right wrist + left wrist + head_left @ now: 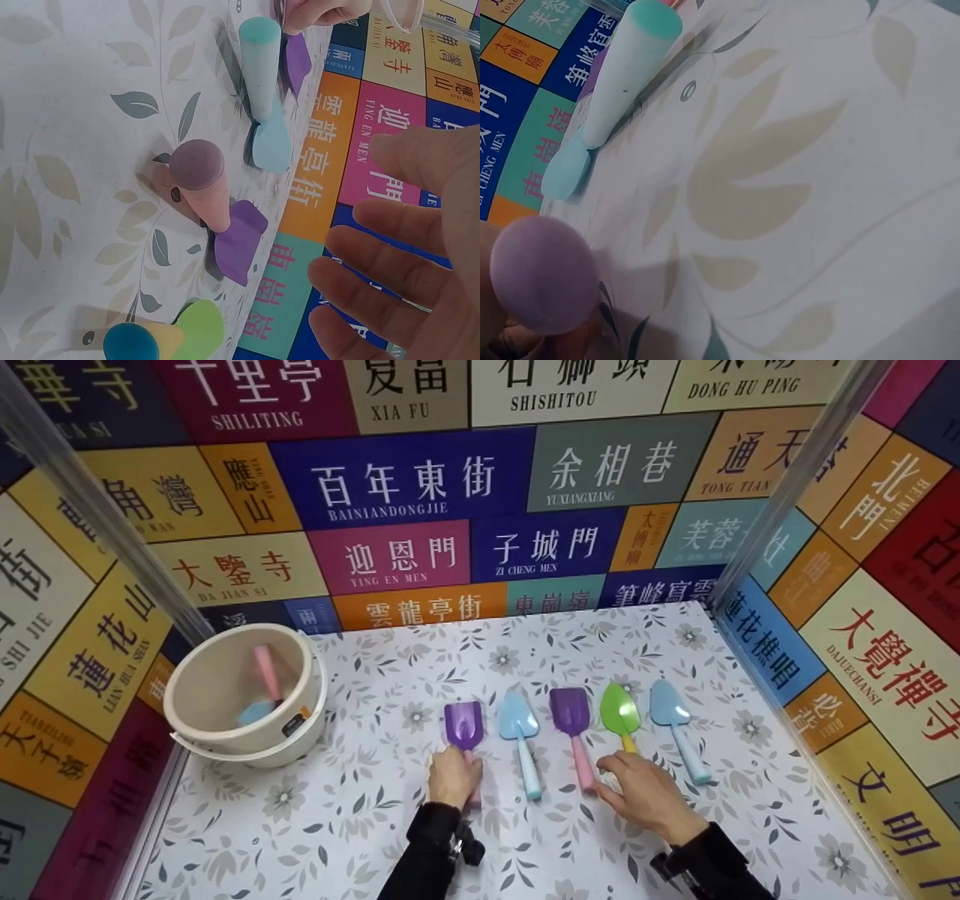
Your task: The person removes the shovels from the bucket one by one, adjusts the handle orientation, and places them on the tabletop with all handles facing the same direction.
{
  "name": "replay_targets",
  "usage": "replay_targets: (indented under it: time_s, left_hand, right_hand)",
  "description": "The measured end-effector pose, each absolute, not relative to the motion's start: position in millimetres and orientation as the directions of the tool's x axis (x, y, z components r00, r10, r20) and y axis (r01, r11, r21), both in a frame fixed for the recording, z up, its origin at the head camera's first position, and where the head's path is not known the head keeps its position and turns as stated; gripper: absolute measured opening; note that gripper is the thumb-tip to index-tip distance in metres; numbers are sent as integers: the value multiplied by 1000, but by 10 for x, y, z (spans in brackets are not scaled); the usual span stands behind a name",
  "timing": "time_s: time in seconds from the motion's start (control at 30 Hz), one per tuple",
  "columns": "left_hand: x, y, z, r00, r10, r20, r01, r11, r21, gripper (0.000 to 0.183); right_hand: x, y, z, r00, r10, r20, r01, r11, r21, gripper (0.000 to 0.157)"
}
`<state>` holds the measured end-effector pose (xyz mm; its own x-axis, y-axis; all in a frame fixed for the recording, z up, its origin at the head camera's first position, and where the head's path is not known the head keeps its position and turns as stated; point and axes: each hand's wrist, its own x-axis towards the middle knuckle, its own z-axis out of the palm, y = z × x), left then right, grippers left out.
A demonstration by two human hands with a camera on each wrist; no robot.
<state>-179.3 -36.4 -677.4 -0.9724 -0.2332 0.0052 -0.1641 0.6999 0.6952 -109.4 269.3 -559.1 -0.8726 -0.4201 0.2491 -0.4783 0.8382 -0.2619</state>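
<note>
My left hand (pixel 451 777) grips the pink handle of a small purple shovel (pixel 463 724), leftmost in a row of toy shovels and trowels on the table. In the left wrist view the rounded handle end (pixel 544 275) pokes out beside the fingers. To its right lie a light-blue trowel (pixel 519 724), another purple shovel (pixel 570 711) with a pink handle, a green trowel (pixel 620 709) and a second light-blue trowel (pixel 670 705). My right hand (pixel 643 793) hovers by the pink and yellow handles, holding nothing. Its fingers (pixel 382 251) are spread and loosely bent in the right wrist view.
A cream bucket (pixel 187 682) stands at the table's left back, with a pink-handled, light-blue-bladed toy tool (pixel 267 671) inside. The table's floral white cover (pixel 360 825) extends to panels (pixel 405 487) of colourful lettering behind and on both sides.
</note>
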Motion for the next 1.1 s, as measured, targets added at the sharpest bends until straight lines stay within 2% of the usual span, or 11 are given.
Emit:
replay_targets:
  time_s: [0.2,0.47,0.7,1.1]
  left_hand:
    - [-1810,-376,-6828,-973,-232,1,-167,702,692,29]
    - [-1654,-351,-6417,-973,-229,37,-133,683,719,24]
    - [-1620,-348,-6364,-977,-214,-2,-148,668,730,19]
    - [-1577,-522,-6247,-982,-161,102,-48,725,687,29]
  right_hand:
    - [-1095,2695,-5562,-881,-404,245,-461,848,-261,26]
    - [-1109,2708,-5556,-888,-388,249,-448,854,-265,25]
    - [-1112,2728,-5551,-886,-388,252,-449,855,-260,25]
    - [-1116,2758,-5528,-877,-390,280,-457,856,-242,26]
